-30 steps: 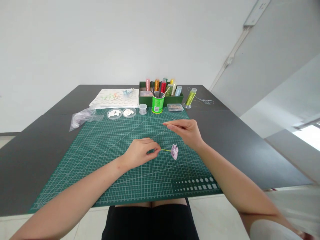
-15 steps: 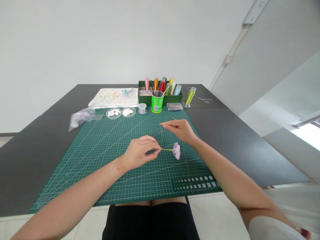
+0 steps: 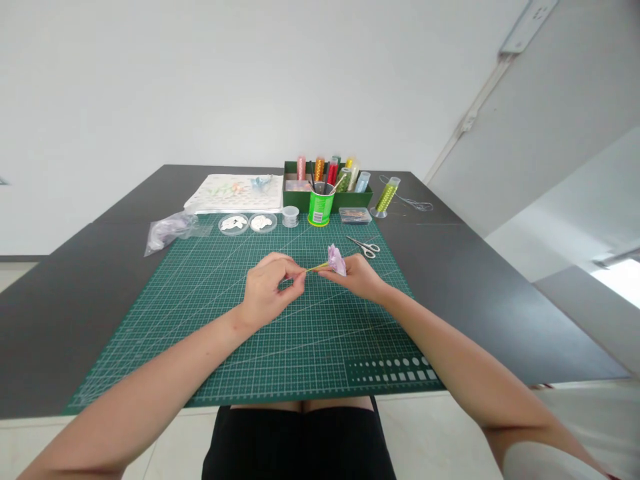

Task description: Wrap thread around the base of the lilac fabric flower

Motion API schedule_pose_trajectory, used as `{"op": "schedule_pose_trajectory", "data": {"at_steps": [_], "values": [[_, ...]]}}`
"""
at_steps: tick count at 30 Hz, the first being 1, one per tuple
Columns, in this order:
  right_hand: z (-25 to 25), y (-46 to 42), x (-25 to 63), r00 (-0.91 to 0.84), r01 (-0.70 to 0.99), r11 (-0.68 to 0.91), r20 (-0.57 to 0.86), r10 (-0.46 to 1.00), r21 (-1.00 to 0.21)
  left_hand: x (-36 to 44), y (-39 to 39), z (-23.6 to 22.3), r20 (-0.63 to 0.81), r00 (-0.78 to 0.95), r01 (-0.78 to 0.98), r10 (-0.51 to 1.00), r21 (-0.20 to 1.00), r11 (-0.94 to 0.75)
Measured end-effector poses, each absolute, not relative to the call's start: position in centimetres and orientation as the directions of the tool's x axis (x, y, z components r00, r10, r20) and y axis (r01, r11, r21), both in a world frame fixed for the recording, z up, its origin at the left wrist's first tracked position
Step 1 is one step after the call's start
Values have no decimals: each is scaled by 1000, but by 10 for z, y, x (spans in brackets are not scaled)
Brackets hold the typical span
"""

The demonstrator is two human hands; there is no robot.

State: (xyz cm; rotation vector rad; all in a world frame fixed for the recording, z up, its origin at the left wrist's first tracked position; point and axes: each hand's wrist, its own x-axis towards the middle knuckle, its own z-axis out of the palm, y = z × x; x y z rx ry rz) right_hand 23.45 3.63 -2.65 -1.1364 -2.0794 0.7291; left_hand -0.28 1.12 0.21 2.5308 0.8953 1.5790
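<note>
My left hand (image 3: 273, 288) pinches the end of the thin yellow-green stem of a pale purple artificial flower (image 3: 337, 261). The stem points right, with the blossom at its right end, above a green cutting mat (image 3: 295, 347). Just behind the blossom is my right hand (image 3: 359, 275), fingers closed together and reaching left along the stem. The blossom partly covers those fingers, so what they hold, if anything, does not show. Beyond the right hand, a pair of scissors (image 3: 366, 247) lies on the mat.
A green box (image 3: 300, 201) of thread spools stands behind a bright green can (image 3: 319, 207) of tools. Near them are a clear case (image 3: 355, 215), a green thread spool (image 3: 387, 197), round dishes (image 3: 233, 225) of white pieces, a plastic bag (image 3: 169, 231) and white sheets (image 3: 200, 200).
My left hand has lifted the flower away from me and slightly left. The right hand has come down behind the blossom, close to the stem, uncovering the scissors.
</note>
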Motion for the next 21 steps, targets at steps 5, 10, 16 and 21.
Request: {"op": "schedule_pose_trajectory", "data": {"at_steps": [5, 10, 16, 21], "values": [[-19, 26, 228, -455, 444, 431, 217, 864, -786, -7, 16, 3, 850, 241, 520, 469, 295, -802], [-12, 17, 220, -510, 388, 399, 168, 844, -831, -9, 20, 3, 859, 194, 543, 473, 308, -781], [-3, 4, 214, -594, 288, 338, 110, 797, -896, -12, 29, -2, 843, 162, 593, 512, 332, -734], [7, -1, 214, -625, 150, 277, 126, 770, -949, -14, 36, -8, 806, 225, 628, 548, 310, -714]]}}
